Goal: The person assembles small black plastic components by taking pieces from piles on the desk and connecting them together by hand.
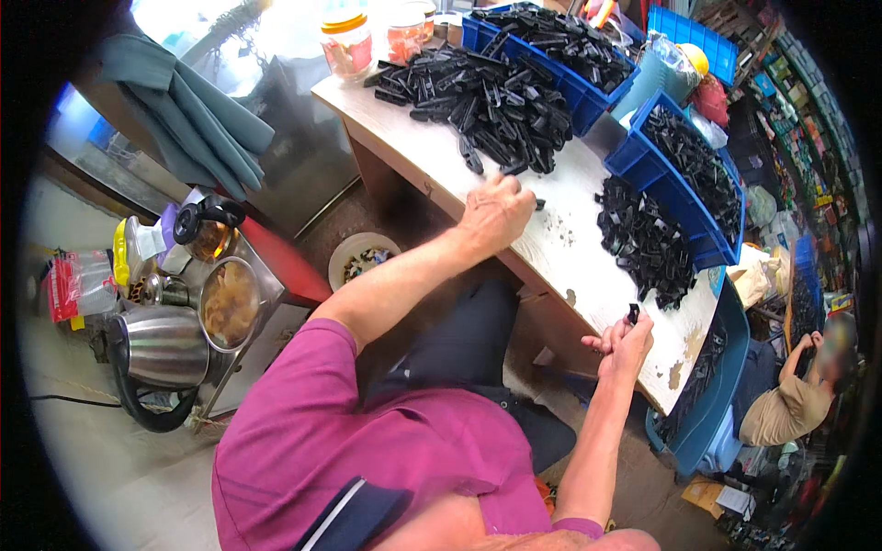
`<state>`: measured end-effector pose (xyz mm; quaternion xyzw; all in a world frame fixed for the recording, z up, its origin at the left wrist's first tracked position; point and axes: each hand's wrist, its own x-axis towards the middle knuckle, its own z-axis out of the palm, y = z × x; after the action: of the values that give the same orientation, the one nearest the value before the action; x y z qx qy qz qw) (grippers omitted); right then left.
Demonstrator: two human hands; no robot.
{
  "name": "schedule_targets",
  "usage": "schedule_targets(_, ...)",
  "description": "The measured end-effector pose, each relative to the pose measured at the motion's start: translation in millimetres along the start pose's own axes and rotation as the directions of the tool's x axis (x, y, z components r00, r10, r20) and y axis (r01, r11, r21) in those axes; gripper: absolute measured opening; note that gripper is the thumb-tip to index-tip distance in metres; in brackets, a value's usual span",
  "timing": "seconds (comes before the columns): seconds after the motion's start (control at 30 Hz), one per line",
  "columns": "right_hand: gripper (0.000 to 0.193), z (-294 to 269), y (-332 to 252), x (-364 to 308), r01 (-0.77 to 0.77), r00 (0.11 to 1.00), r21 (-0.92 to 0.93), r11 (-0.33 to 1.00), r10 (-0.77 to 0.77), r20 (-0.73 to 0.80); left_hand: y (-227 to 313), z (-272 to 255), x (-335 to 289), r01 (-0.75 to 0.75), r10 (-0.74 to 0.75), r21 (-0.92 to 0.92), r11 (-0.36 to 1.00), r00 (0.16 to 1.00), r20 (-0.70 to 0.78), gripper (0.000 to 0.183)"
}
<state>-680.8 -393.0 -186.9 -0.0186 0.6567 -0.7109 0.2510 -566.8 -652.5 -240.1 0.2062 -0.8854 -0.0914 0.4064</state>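
Note:
My left hand (499,213) is curled over the white table, just below a large heap of long black plastic parts (491,101). A dark end of one black part (540,205) pokes out at that hand's right side; the fingers hide the rest. Further right, at the table's near edge, my right hand (627,344) is closed, pinching a small black plastic piece (633,314) that stands up from the fingertips. Above it lies a second heap of smaller black pieces (648,241).
Blue bins (625,158) full of black parts stand behind the heaps. The worn white tabletop (574,262) ends near my lap. Jars (347,48) stand at the back left corner. A steel kettle (165,344) is left, a floor bowl (344,248) below. Another person (785,409) sits right.

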Motion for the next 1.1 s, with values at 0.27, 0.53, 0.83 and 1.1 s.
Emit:
schedule_targets(0.27, 0.034, 0, 1, 3, 0.01, 1.0, -0.009, 1.0, -0.01, -0.023, 8, 4, 2, 0.125, -0.125, -0.014, 0.992, 0.988, -0.093, 0.016)
schedule_targets(0.53, 0.038, -3, 5, 2, 0.036, 0.999, -0.013, 0.999, -0.036, -0.016, 32, -7, -9, 0.123, -0.123, -0.059, 0.991, 0.992, 0.007, 0.013)
schedule_targets(0.83, 0.037, -5, 7, 5, 0.028, 0.999, 0.03, 0.999, -0.027, -0.033, 39, -7, -12, 0.109, -0.105, -0.069, 0.992, 0.993, 0.06, 0.02)
schedule_targets(1.1, 0.039, -6, 5, 4, 0.029, 0.999, 0.045, 0.999, -0.027, -0.042, 73, -10, -8, 0.305, -0.213, -0.537, 0.787, 0.95, 0.228, 0.017)
